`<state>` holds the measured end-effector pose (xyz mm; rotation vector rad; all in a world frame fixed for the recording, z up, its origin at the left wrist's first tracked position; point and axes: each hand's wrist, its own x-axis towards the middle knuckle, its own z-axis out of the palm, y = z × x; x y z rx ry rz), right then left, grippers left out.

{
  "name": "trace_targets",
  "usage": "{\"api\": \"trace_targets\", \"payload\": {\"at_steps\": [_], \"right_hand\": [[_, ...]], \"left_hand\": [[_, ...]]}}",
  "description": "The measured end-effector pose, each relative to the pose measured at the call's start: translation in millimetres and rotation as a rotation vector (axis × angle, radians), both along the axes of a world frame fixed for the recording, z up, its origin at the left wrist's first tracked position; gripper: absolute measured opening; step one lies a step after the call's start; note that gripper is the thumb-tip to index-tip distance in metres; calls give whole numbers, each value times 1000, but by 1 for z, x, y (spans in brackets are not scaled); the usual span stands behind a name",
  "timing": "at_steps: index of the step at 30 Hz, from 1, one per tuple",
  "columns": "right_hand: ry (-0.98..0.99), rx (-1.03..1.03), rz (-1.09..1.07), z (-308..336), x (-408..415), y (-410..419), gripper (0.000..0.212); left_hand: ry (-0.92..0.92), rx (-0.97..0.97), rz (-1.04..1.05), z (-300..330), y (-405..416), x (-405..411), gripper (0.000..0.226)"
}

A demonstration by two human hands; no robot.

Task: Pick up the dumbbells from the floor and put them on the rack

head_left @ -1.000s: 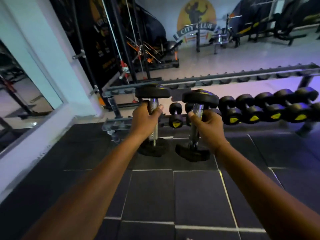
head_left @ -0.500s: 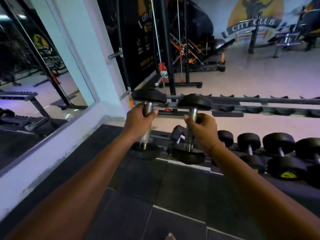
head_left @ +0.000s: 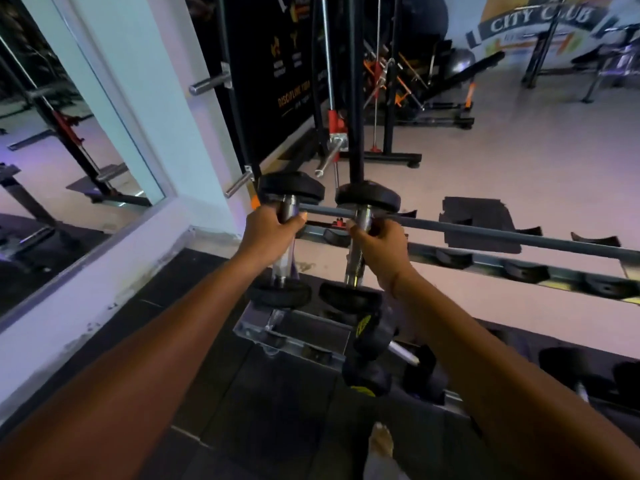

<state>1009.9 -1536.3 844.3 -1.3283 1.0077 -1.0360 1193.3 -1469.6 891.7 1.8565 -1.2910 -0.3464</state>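
- Your left hand (head_left: pixel 268 232) is wrapped around the chrome handle of the left dumbbell (head_left: pixel 287 237), gripping high, close under the top head. Judging by that grip, most of the weight hangs below your fist, so keep the wrist locked and let nothing swing.
- Your right hand (head_left: pixel 381 244) grasps the right dumbbell (head_left: pixel 360 244) the same way, thumb and fingers curled round the handle near its upper end. Both dumbbells stand nearly upright, off the floor, side by side but apart.
- From your hands, the top rail of the rack (head_left: pixel 485 233) runs out toward 3 o'clock, passing just behind the two handles. Its black cradles (head_left: pixel 526 270) in that direction sit bare, and the nearest ones lie just beyond your knuckles at about 1 o'clock.
- To seat them well, I would tip each dumbbell from upright to level first, so both heads meet a pair of cradles together instead of one end dropping in alone.
- Lower one at a time if you can; with the heads this close they may knock each other as they turn.
- Below your right wrist, at 6 o'clock, a racked dumbbell (head_left: pixel 369 355) with yellow markings sits on the lower tier, with more toward 4 o'clock. Keep the bottom heads of your pair clear of it as you swing them.
- Your bare foot (head_left: pixel 381 448) shows at 6 o'clock, close under the load. Hold your grip firm until both heads rest in the cradles.
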Motion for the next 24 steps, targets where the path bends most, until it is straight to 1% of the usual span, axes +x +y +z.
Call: {"api": "trace_targets", "payload": {"at_steps": [2, 8, 14, 19, 21, 24], "right_hand": [[4, 1, -11, -13, 28, -56, 27], [105, 94, -44, -52, 97, -197, 26], [228, 178, -109, -101, 155, -294, 23], [353, 275, -207, -152, 203, -370, 26], [374, 333, -220, -171, 220, -395, 29], [406, 404, -265, -199, 240, -425, 29]], "left_hand": [[4, 6, 19, -12, -52, 25, 20], [10, 119, 66, -45, -195, 101, 28], [52, 241, 45, -102, -308, 166, 25], [192, 366, -11, -162, -392, 215, 18], [241, 394, -38, -184, -421, 239, 19], [223, 455, -47, -216, -459, 268, 21]]}}
